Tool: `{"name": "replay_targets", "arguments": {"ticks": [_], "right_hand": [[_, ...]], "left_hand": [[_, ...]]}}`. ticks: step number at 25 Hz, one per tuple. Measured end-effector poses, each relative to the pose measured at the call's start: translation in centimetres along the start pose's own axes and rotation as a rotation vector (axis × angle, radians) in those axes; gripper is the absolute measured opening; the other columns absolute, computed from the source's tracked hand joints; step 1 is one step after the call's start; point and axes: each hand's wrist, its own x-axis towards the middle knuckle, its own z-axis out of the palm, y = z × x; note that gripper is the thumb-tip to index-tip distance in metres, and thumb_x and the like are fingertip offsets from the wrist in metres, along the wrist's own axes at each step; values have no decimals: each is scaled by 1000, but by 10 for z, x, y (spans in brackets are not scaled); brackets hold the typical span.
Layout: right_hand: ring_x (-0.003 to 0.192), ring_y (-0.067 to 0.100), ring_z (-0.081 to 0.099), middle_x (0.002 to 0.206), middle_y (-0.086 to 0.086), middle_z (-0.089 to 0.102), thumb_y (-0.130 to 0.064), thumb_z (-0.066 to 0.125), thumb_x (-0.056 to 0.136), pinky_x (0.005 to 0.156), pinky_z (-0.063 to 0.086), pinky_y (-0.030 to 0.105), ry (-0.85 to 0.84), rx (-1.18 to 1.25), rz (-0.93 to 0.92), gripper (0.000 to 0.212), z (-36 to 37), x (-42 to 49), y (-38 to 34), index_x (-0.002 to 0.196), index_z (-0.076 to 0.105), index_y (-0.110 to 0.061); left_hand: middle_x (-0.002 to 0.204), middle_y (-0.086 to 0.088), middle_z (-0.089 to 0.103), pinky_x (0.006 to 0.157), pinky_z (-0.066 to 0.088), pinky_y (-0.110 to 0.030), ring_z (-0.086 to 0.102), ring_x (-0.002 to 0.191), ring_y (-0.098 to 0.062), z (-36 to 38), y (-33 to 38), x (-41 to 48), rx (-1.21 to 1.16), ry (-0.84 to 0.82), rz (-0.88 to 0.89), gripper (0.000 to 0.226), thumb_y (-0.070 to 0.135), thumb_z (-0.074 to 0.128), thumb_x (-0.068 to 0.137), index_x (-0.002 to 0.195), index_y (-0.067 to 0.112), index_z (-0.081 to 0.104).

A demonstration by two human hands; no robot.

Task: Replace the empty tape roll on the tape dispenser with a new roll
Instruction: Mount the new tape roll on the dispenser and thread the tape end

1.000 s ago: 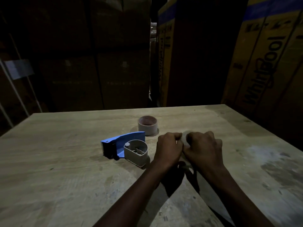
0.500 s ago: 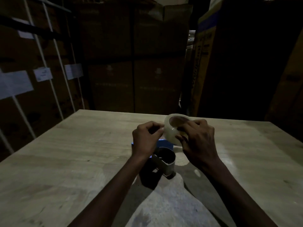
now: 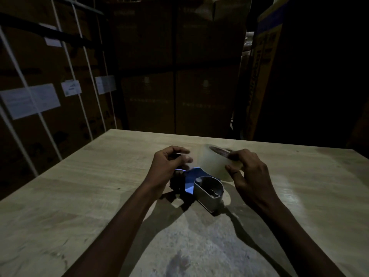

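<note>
Stacked cardboard boxes fill the dark background across the upper half of the frame, and white rack bars with paper labels are seen at the upper left. A pale wooden desk occupies the lower half.

At the centre of the frame, the tape dispenser lies on the desk. Its blue body points toward the upper left, and its grey roll holder faces the lower right. No roll is seated on the holder, and the hollow interior is exposed.

The new tape roll is held above the desk, just right of centre and above the dispenser. The roll is translucent, and its brown inner core is visible at the top. It is gripped by the right hand, with the thumb on the near outer face and the fingers over the top rim.

The left hand is positioned just left of the roll, above the blue end of the dispenser. Its fingers are curled and pinched together, and the fingertips are blurred. Whether a tape end is pinched between them cannot be determined.

Both forearms extend from the lower edge of the frame, and their shadows fall on the desk.
</note>
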Motion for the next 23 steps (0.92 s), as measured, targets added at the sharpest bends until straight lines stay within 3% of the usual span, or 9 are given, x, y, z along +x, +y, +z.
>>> {"name": "replay_targets", "arguments": {"ticks": [4, 8, 12, 15, 18, 23], "right_hand": [[96, 19, 50, 107, 9, 63, -18, 69, 78, 74, 44, 29, -15, -22, -38, 33, -2, -2, -1, 110, 58, -16], [102, 26, 54, 109, 11, 65, -23, 72, 75, 71, 36, 17, -48, -116, -83, 32, 3, -8, -9, 104, 61, -15], [94, 21, 55, 102, 8, 66, -29, 70, 76, 62, 35, 13, -71, -169, -130, 27, 6, -12, -16, 98, 61, -17], [88, 18, 54, 97, 3, 66, -42, 54, 77, 52, 45, 21, -60, -188, -172, 27, 4, -15, -23, 96, 58, -23], [86, 17, 54, 94, -1, 66, -44, 51, 76, 50, 46, 23, -60, -191, -199, 27, 2, -17, -29, 93, 59, -25], [88, 18, 55, 94, -4, 66, -45, 53, 75, 50, 50, 28, -98, -181, -209, 25, 3, -20, -31, 90, 60, -26]], "left_hand": [[88, -3, 74, 68, 59, -24, 71, 80, -10, -13, -5, -2, 259, 84, 146, 32, -6, 68, 79, 96, 21, 67], [90, 11, 70, 71, 57, -12, 68, 81, 2, -19, -9, -7, 488, 149, 229, 38, -1, 72, 78, 106, 23, 67], [91, 11, 70, 70, 54, -8, 68, 82, 5, -28, -12, -11, 522, 142, 211, 39, 1, 73, 77, 108, 24, 67], [89, 13, 71, 68, 56, -13, 69, 79, 3, -32, -16, -15, 521, 132, 178, 37, 4, 76, 75, 105, 25, 68], [86, 14, 71, 70, 58, -19, 70, 78, 4, -34, -18, -17, 507, 143, 174, 36, 4, 77, 73, 101, 25, 68], [84, 18, 68, 68, 54, -8, 66, 78, 12, -34, -19, -20, 534, 133, 176, 35, 4, 76, 75, 101, 25, 68]]}}
